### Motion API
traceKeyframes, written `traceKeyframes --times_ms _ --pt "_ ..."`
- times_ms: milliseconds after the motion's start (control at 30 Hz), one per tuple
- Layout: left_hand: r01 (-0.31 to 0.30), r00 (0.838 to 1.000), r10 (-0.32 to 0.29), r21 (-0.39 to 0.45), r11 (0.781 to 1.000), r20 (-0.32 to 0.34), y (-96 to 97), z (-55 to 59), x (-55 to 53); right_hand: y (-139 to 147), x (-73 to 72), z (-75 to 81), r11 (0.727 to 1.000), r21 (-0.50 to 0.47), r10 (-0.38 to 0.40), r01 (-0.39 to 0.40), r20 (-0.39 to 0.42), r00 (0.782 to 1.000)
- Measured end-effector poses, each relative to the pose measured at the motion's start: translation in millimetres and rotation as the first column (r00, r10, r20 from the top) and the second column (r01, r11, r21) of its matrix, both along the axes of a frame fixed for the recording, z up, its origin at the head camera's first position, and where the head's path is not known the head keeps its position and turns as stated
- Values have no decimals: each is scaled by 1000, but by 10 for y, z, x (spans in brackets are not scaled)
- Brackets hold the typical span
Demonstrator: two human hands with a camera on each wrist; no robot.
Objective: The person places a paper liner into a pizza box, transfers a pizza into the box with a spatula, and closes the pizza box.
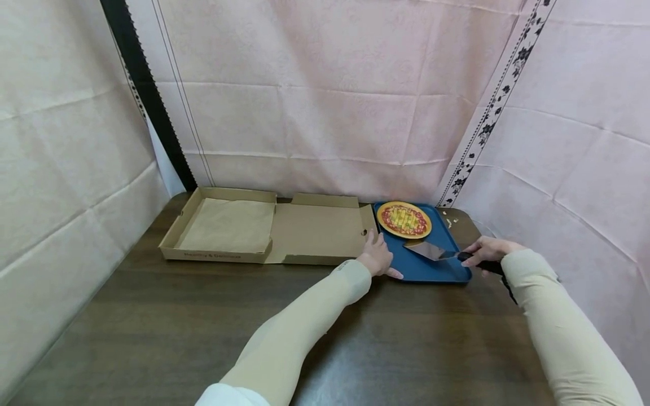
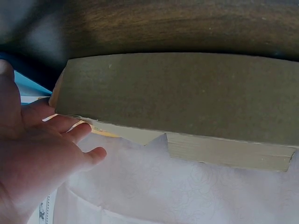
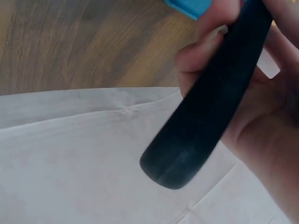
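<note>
A small pizza (image 1: 404, 220) with a yellow rim lies on a blue tray (image 1: 424, 272) at the right of the table. My right hand (image 1: 490, 251) grips the black handle (image 3: 210, 98) of a pizza server (image 1: 429, 250). Its metal blade slopes over the tray with the tip near the pizza's front edge; whether they touch I cannot tell. My left hand (image 1: 377, 257) is at the tray's left edge, beside the lid (image 1: 320, 231) of an open pizza box. In the left wrist view, the left fingers (image 2: 60, 123) spread at the end of the lid's side wall.
The cardboard box base (image 1: 215, 256), lined with brown paper (image 1: 228, 225), sits left of its lid. Pale crumb-like bits (image 1: 449, 223) show beyond the tray's right edge. Light cloth (image 1: 330, 113) hangs behind and on both sides of the dark wooden table (image 1: 178, 316).
</note>
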State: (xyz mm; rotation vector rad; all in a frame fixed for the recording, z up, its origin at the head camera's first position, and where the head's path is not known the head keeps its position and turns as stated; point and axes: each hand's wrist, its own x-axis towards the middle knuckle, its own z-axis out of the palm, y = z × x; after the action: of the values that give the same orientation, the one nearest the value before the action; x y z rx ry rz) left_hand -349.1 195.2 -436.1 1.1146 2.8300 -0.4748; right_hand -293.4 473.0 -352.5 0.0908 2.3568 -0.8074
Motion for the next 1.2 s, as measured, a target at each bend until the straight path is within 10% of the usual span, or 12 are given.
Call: traceKeyframes --times_ms 733,1200 --pt "-6 1000 6 -18 1000 -11 -13 56 45 -98 4 -84 991 -89 -100 96 -40 994" --pt "-29 1000 28 -36 999 -11 12 35 39 -125 -69 -144 996 67 -51 65 -193 980"
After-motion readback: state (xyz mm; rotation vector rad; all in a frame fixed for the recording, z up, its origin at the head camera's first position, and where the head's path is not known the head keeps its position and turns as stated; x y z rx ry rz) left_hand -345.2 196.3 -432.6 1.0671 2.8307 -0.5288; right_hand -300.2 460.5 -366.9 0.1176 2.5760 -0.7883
